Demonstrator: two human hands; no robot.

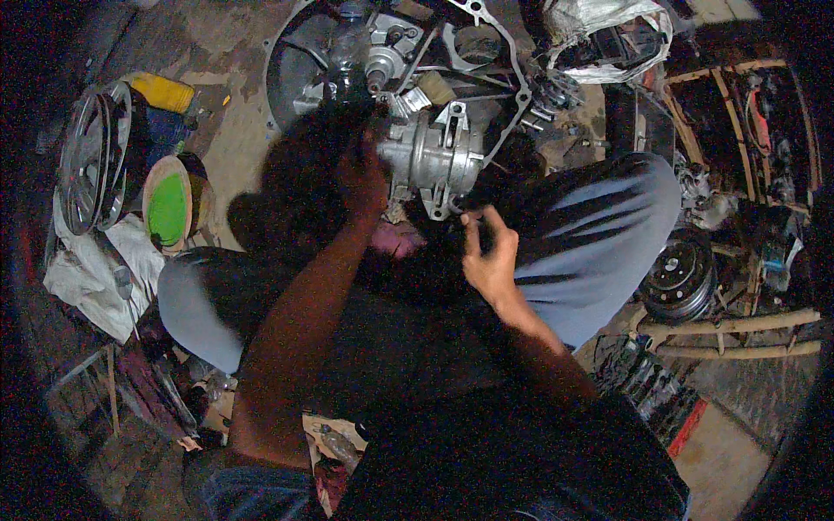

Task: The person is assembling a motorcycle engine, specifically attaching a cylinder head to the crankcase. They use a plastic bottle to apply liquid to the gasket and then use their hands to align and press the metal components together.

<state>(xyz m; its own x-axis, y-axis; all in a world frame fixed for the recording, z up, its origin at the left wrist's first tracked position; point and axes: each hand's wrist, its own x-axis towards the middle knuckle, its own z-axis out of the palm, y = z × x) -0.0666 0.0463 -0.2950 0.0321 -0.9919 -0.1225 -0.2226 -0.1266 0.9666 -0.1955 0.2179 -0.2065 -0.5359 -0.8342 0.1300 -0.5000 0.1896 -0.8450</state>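
A silver, ribbed cylindrical housing with mounting lugs, which looks like a car air-conditioning compressor (432, 154), lies on its side in front of my lap. My left hand (365, 174) grips its left end, the fingers mostly lost in dark shadow. By the lower lug at the right end is my right hand (492, 252), thumb and fingers drawn together in a pinch. Anything small between those fingertips is too dark to make out. Behind the compressor stands a large round metal casing (519, 65) with an open, bolt-holed rim and a central shaft.
To the left are shiny ring-shaped wheel covers (87, 165), a yellow container (162, 92) and a round thing with a green face (168, 207). On the right sit a black wheel rim (679, 276), wooden poles (738, 323) and a white sack (608, 26) of metal parts.
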